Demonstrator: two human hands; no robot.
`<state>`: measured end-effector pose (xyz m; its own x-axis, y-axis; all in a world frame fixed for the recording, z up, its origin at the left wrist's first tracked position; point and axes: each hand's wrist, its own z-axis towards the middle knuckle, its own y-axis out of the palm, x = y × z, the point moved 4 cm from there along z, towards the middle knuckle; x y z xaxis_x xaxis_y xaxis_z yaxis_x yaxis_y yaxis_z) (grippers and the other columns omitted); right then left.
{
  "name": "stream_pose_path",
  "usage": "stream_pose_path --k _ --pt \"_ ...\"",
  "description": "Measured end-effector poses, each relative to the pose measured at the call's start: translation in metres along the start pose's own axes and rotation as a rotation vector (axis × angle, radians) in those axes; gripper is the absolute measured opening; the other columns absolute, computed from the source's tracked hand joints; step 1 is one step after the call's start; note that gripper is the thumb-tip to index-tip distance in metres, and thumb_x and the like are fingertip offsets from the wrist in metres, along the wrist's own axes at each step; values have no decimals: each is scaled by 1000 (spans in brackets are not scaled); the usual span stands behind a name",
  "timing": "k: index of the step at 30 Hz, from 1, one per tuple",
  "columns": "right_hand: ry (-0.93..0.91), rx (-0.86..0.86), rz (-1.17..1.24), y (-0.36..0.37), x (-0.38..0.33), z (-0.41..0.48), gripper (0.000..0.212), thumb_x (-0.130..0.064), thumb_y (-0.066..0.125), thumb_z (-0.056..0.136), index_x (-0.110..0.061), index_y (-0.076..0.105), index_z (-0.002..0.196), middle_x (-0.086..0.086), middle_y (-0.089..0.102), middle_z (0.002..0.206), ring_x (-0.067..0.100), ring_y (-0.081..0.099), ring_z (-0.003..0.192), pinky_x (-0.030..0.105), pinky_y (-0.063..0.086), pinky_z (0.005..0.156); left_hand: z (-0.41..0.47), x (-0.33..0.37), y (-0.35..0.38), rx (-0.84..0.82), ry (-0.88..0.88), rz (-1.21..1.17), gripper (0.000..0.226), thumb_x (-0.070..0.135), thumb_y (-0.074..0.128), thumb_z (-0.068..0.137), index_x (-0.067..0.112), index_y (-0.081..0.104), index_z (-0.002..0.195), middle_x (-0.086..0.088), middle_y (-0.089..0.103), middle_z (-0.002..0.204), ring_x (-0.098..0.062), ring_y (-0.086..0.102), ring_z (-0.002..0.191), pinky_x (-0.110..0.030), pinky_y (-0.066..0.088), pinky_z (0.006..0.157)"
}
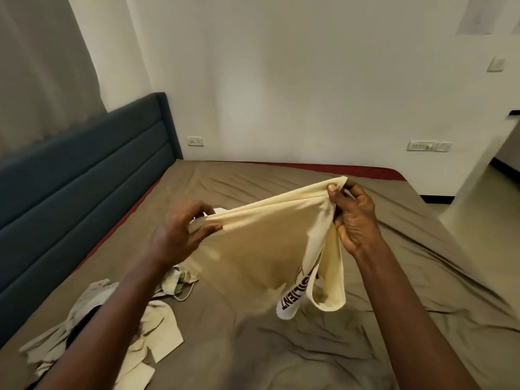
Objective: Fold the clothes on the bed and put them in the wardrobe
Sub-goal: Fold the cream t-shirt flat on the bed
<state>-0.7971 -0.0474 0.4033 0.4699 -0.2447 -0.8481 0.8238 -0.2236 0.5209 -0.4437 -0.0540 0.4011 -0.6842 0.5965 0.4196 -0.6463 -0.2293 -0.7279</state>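
A cream T-shirt [261,243] with dark lettering near its lower edge hangs in the air above the bed [351,333]. My left hand [180,232] pinches its left upper edge between thumb and fingers. My right hand [353,215] pinches the right upper corner, and a sleeve loop dangles below it. The shirt's upper edge is stretched between both hands. A heap of beige, crumpled clothes [112,327] lies on the bed at the lower left, partly hidden under my left forearm.
The bed has a wrinkled brown sheet and a dark teal padded headboard [78,175] along the left. White wall with sockets [195,141] stands behind. A doorway and bare floor [484,190] open at the right.
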Motion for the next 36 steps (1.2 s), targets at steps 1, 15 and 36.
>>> stream_pose_path --k 1,15,36 --pt "-68 27 -122 -13 -7 7 16 -1 72 92 -15 67 97 -2 72 81 11 67 73 26 59 71 9 7 -1 -30 40 60 23 39 76 92 23 68 106 10 63 88 -4 59 79 -21 48 64" --pt "30 -35 -1405 -121 15 63 8 -35 75 89 -28 73 85 -5 69 78 19 66 75 29 43 63 56 43 26 -299 -383 -215 30 51 78 84 21 79 89 0 76 89 -22 73 84 -52 62 79" --pt "-160 186 226 -101 -75 137 24 19 65 87 -5 62 89 18 63 95 34 67 95 49 61 92 216 68 81 459 -444 -16 33 -4 60 90 22 80 95 0 76 102 -12 69 94 -24 58 84"
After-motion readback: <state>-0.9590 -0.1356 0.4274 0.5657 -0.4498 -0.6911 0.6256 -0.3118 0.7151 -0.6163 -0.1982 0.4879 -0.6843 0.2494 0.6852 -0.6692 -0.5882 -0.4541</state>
